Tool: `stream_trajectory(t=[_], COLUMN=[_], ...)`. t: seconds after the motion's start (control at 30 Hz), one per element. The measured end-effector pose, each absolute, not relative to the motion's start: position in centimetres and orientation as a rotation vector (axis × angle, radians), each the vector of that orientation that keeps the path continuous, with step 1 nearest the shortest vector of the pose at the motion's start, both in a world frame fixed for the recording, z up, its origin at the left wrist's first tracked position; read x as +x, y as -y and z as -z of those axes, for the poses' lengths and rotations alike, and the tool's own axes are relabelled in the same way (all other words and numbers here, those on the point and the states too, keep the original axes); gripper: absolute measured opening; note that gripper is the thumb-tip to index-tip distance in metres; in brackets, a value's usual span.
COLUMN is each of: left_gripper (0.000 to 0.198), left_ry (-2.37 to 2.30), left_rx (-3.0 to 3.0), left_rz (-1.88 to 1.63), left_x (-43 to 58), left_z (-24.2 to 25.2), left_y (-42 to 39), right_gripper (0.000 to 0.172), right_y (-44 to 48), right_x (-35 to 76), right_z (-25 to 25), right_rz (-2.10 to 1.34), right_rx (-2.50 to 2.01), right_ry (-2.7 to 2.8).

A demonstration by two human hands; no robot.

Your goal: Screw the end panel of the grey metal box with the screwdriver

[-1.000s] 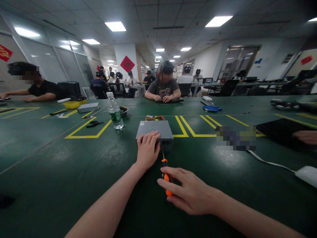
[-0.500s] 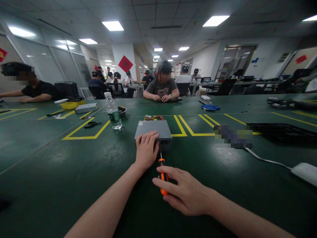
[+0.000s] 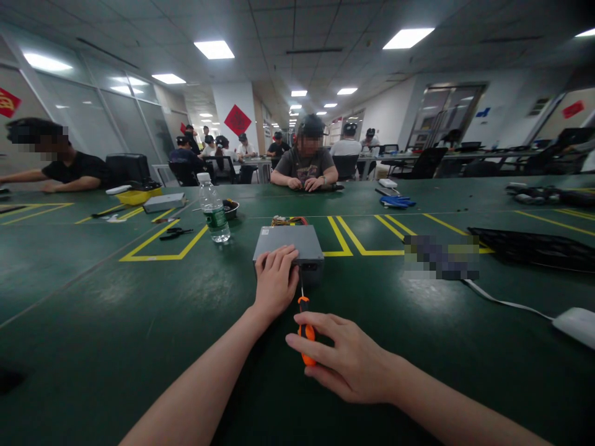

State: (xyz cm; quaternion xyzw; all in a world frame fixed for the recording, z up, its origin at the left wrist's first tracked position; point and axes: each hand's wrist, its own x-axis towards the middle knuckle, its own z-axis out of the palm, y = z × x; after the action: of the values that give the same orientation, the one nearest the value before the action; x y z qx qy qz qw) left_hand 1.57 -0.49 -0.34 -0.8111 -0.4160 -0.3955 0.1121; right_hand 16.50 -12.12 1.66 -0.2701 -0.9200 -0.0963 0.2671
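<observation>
A grey metal computer power supply unit (image 3: pixel 292 238) lies on the green table in front of me, its socket side towards me. My left hand (image 3: pixel 275 275) steadies it, fingers over the top near edge and thumb against the front. An orange and black screwdriver (image 3: pixel 307 337) points away from me, its shaft tip meeting the unit's front face below the socket. My right hand (image 3: pixel 341 356) holds the handle between thumb and fingers. Whatever the tip touches is too small and dark to make out. Coloured cables (image 3: pixel 289 220) come out behind the unit.
A water bottle (image 3: pixel 214 210) stands left of the unit, before a metal bowl (image 3: pixel 230 209). Black pliers (image 3: pixel 175 233) lie farther left. Blue gloves (image 3: pixel 397 202) and a blurred-out device with a white cable (image 3: pixel 506 303) are on the right. A person (image 3: pixel 304 158) sits opposite.
The screwdriver handle has turned slightly, showing a different part of its orange and black pattern. Both hands stay in place; the view has shifted a little.
</observation>
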Motion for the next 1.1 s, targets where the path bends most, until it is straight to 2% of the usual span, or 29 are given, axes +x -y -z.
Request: stream_trajectory(t=[0.2,0.4,0.67,0.83,1.1], left_gripper=[0.029,0.029,0.028,0.028,0.029], left_ry=[1.214,1.218,1.222,1.21,1.204], left_rx=[-2.385,-2.384,-2.372,-2.361,-2.367], left_rz=[1.168,1.177,1.178,1.173,1.173], left_x=[1.57,1.56,1.61,1.61,1.55], left_z=[0.4,0.47,0.47,0.49,0.57], left_y=[0.44,0.39,0.42,0.37,0.27], right_gripper=[0.022,0.032,0.021,0.033,0.023], right_y=[11.81,12.18,11.88,12.19,11.82], right_x=[16.39,16.38,16.45,16.32,16.38], right_z=[-1.14,-1.62,-1.18,-1.4,-1.25], right_rz=[0.342,0.254,0.35,0.266,0.358], right_rx=[-0.657,-0.712,-0.685,-0.734,-0.68], right_ry=[2.299,2.349,2.219,2.306,2.245])
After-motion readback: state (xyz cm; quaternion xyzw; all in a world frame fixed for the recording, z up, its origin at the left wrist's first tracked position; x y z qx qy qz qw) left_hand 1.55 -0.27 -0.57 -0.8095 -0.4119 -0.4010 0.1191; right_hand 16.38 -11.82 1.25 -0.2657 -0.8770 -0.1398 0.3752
